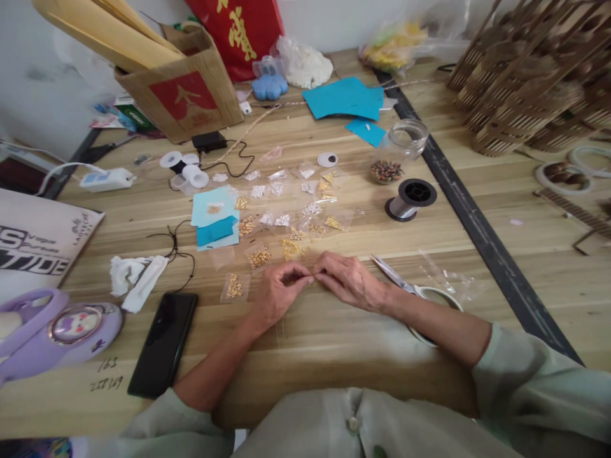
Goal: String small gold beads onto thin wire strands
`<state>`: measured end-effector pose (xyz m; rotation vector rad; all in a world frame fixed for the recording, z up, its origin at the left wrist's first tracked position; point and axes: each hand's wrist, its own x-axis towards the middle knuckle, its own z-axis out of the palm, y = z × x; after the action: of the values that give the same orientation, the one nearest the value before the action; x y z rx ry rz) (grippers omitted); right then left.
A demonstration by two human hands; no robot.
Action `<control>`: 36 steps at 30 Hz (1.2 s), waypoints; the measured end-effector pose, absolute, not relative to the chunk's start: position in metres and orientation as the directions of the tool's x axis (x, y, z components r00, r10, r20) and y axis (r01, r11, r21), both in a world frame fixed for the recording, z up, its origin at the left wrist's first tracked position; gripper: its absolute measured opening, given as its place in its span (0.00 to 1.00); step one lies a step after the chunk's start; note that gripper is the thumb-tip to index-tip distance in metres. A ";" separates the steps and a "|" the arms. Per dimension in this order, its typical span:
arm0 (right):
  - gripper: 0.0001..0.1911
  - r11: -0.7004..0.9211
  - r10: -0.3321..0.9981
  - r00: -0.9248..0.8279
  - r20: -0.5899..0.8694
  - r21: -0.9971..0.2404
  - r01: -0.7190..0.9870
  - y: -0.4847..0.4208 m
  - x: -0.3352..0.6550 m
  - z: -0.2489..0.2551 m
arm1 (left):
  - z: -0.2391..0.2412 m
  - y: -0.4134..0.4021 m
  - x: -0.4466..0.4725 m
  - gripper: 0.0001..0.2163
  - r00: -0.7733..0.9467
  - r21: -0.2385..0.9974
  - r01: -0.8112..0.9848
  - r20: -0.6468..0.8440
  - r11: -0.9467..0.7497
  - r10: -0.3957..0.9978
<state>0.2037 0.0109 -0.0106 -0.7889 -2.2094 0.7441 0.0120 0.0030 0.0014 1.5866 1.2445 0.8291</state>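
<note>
Over the middle of the wooden table (334, 356), my left hand (281, 289) and my right hand (351, 280) meet fingertip to fingertip. Both are closed in a pinch, and whatever lies between the fingers is too small to make out. A faint thin line hangs below my left hand. Just beyond the fingers lie loose gold-coloured findings (290, 249) and small bags of gold beads (259, 257). Another bag of gold beads (235, 286) sits left of my left hand. Scissors (396, 275) with white handles lie partly under my right forearm.
A spool of fine wire (411, 199) stands near a clear jar of mixed beads (387, 170). Left are a black phone (163, 343), white tissue (138, 280) and blue paper (214, 232). Wooden racks (520, 89) occupy the far right; a paper bag (186, 95) stands behind.
</note>
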 end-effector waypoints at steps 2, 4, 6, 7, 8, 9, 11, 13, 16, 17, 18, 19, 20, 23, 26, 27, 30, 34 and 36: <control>0.06 0.639 0.706 -0.600 0.376 -0.703 0.311 0.011 0.204 -0.010 | 0.002 0.004 0.012 0.04 0.288 0.949 0.315 -0.081 -0.014 0.954; 0.06 0.625 0.713 -0.600 0.363 -0.718 0.308 0.011 0.204 -0.010 | 0.002 0.005 0.012 0.04 0.311 0.959 0.283 -0.126 0.035 0.942; 0.06 0.613 0.718 -0.597 0.357 -0.730 0.301 0.011 0.204 -0.011 | 0.002 0.006 0.011 0.05 0.327 0.963 0.260 -0.156 0.070 0.932; 0.05 0.608 0.721 -0.594 0.356 -0.736 0.296 0.011 0.204 -0.012 | 0.001 0.006 0.011 0.05 0.331 0.964 0.253 -0.161 0.077 0.930; 0.05 0.602 0.724 -0.593 0.354 -0.743 0.292 0.011 0.204 -0.012 | 0.001 0.006 0.011 0.05 0.335 0.965 0.250 -0.162 0.078 0.928; 0.05 0.596 0.726 -0.592 0.350 -0.750 0.287 0.011 0.204 -0.012 | 0.000 0.006 0.011 0.05 0.338 0.965 0.249 -0.163 0.079 0.927; 0.05 0.583 0.728 -0.596 0.340 -0.765 0.275 0.011 0.203 -0.013 | 0.000 0.005 0.011 0.05 0.342 0.965 0.247 -0.166 0.082 0.925; 0.04 0.569 0.727 -0.601 0.331 -0.780 0.259 0.011 0.203 -0.012 | 0.000 0.005 0.011 0.06 0.344 0.966 0.240 -0.175 0.094 0.923; 0.04 0.549 0.729 -0.604 0.321 -0.801 0.238 0.011 0.203 -0.010 | 0.000 0.007 0.011 0.06 0.352 0.968 0.225 -0.186 0.110 0.917; 0.04 0.542 0.732 -0.603 0.317 -0.807 0.235 0.012 0.203 -0.010 | 0.000 0.007 0.011 0.06 0.354 0.969 0.220 -0.188 0.113 0.916; 0.04 0.537 0.735 -0.600 0.315 -0.811 0.232 0.012 0.203 -0.009 | 0.001 0.007 0.011 0.06 0.354 0.969 0.217 -0.190 0.117 0.916; 0.04 0.532 0.739 -0.597 0.313 -0.815 0.231 0.012 0.203 -0.009 | 0.001 0.008 0.011 0.06 0.353 0.969 0.217 -0.193 0.121 0.916; 0.03 0.528 0.742 -0.594 0.311 -0.817 0.231 0.012 0.203 -0.009 | 0.001 0.008 0.011 0.06 0.350 0.968 0.219 -0.195 0.123 0.916; 0.03 0.512 0.753 -0.587 0.296 -0.824 0.242 0.012 0.203 -0.008 | 0.001 0.008 0.011 0.06 0.348 0.966 0.230 -0.192 0.114 0.918; 0.03 0.486 0.768 -0.578 0.274 -0.838 0.249 0.012 0.203 -0.006 | 0.000 0.008 0.011 0.06 0.362 0.969 0.223 -0.183 0.105 0.914; 0.03 0.477 0.772 -0.577 0.267 -0.843 0.248 0.012 0.203 -0.005 | 0.000 0.008 0.011 0.06 0.368 0.971 0.213 -0.180 0.106 0.912; 0.03 0.459 0.775 -0.578 0.255 -0.856 0.238 0.012 0.202 -0.003 | 0.000 0.008 0.011 0.06 0.382 0.977 0.186 -0.173 0.108 0.908; 0.03 0.450 0.778 -0.577 0.248 -0.862 0.235 0.012 0.202 -0.003 | 0.003 0.007 0.013 0.06 0.358 0.983 0.174 -0.115 0.055 0.927; 0.04 0.441 0.783 -0.574 0.239 -0.864 0.241 0.012 0.202 -0.003 | 0.004 0.006 0.014 0.05 0.335 0.983 0.184 -0.084 0.022 0.938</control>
<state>0.2018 0.0116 -0.0032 -0.8563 -2.0544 1.0889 0.0137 0.0059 0.0043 1.4419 1.0945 0.8187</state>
